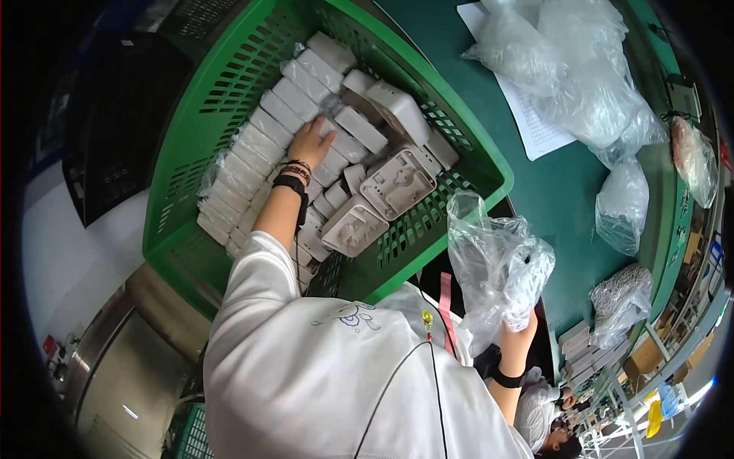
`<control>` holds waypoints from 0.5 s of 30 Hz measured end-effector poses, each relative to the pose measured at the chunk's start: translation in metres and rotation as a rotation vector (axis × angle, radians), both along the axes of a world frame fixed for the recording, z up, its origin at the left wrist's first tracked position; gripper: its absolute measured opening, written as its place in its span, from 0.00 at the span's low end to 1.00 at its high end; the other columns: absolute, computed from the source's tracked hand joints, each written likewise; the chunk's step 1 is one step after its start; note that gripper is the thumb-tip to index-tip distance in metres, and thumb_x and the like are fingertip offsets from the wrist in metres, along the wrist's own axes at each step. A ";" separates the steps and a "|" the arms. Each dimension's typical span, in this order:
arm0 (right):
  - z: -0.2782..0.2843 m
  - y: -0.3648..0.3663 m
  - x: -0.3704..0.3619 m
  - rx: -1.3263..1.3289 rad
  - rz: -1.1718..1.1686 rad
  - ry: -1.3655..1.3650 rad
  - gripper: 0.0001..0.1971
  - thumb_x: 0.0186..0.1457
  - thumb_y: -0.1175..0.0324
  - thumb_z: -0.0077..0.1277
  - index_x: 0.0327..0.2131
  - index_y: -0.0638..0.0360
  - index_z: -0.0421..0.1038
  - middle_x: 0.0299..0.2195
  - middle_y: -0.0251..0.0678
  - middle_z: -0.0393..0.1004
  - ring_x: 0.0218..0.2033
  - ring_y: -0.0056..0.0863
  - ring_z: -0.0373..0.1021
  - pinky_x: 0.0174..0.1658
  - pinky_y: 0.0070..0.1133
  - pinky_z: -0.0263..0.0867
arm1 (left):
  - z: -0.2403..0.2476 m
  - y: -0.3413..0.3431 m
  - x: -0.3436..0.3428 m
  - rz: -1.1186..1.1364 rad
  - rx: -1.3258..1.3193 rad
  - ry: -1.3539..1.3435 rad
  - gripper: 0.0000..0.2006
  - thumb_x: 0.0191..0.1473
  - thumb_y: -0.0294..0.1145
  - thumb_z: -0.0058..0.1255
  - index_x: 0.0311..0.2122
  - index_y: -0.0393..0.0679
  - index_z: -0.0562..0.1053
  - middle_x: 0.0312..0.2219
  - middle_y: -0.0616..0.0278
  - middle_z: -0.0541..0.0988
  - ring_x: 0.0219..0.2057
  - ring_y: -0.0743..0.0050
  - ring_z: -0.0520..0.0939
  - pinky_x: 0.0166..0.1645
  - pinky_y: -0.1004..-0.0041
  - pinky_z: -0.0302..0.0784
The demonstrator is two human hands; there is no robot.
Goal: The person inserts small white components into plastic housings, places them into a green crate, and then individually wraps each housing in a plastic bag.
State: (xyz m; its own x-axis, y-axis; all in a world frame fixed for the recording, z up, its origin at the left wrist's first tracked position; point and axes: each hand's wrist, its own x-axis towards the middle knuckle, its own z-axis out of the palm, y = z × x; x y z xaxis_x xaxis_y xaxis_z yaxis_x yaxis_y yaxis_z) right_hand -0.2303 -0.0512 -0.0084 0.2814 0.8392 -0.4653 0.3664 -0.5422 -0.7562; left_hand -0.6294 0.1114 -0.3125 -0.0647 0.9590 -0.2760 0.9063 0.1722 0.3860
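My left hand (308, 145) reaches into a large green plastic basket (489, 157), its fingers apart over the white plastic cases (279, 111) packed in rows there. The fingertips rest on or just above one case; I cannot tell which. Some cases are wrapped in clear film. Beside them lie open white housings (397, 183) with their moulded insides showing. Lower right, my right hand (520, 330) is closed on a crumpled clear plastic bag (501, 264), held up near the basket's side. The bag partly hides the fingers.
To the right runs a green worktable (554, 203), with clear bags (589, 69) over a printed sheet (527, 115). Farther along it are a bag of small grey parts (621, 298) and stacked white pieces (585, 356). Another person (543, 417) is at the lower right.
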 end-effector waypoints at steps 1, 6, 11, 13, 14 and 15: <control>0.000 -0.002 -0.002 -0.002 -0.011 -0.001 0.12 0.44 0.78 0.45 0.36 0.68 0.66 0.31 0.36 0.72 0.33 0.21 0.66 0.38 0.17 0.60 | -0.002 -0.006 -0.005 -0.006 -0.023 -0.017 0.23 0.48 0.49 0.40 0.47 0.47 0.63 0.42 0.54 0.68 0.44 0.53 0.67 0.45 0.62 0.65; -0.004 -0.011 -0.008 -0.079 0.010 -0.010 0.12 0.44 0.77 0.44 0.37 0.68 0.66 0.33 0.35 0.71 0.35 0.21 0.65 0.39 0.17 0.59 | -0.002 -0.005 0.008 0.037 -0.010 0.057 0.19 0.49 0.48 0.39 0.40 0.45 0.66 0.38 0.53 0.69 0.39 0.51 0.69 0.41 0.58 0.66; -0.002 -0.011 -0.010 -0.054 0.052 -0.002 0.13 0.43 0.77 0.45 0.36 0.67 0.66 0.30 0.36 0.72 0.32 0.21 0.66 0.37 0.17 0.60 | -0.028 -0.023 0.010 0.187 0.217 0.040 0.14 0.51 0.43 0.39 0.32 0.41 0.66 0.33 0.49 0.70 0.35 0.47 0.69 0.36 0.56 0.65; 0.001 -0.014 -0.008 -0.049 0.061 -0.011 0.13 0.43 0.77 0.46 0.36 0.67 0.66 0.30 0.37 0.73 0.31 0.20 0.66 0.36 0.17 0.60 | -0.020 -0.020 0.016 0.201 0.235 -0.089 0.12 0.51 0.39 0.39 0.29 0.40 0.64 0.29 0.47 0.70 0.32 0.45 0.69 0.33 0.57 0.64; 0.001 -0.013 -0.008 -0.033 0.052 -0.021 0.13 0.42 0.78 0.46 0.36 0.67 0.66 0.29 0.38 0.73 0.31 0.21 0.67 0.36 0.17 0.61 | -0.009 -0.012 0.022 0.206 0.251 -0.157 0.11 0.52 0.37 0.39 0.28 0.39 0.63 0.27 0.46 0.70 0.30 0.44 0.69 0.31 0.57 0.64; 0.000 -0.012 -0.008 -0.016 0.046 -0.029 0.13 0.42 0.78 0.46 0.36 0.67 0.66 0.29 0.39 0.73 0.31 0.22 0.67 0.36 0.17 0.61 | 0.005 -0.007 0.026 0.206 0.259 -0.158 0.11 0.52 0.37 0.39 0.28 0.39 0.63 0.27 0.46 0.70 0.30 0.44 0.69 0.31 0.57 0.64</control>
State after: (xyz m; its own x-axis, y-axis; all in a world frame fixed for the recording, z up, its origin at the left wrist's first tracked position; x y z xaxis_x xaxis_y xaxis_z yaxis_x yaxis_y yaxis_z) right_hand -0.2383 -0.0634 -0.0086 0.2564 0.8439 -0.4712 0.4125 -0.5364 -0.7363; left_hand -0.6032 0.1040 -0.3074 -0.2394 0.9697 -0.0481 0.7887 0.2231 0.5728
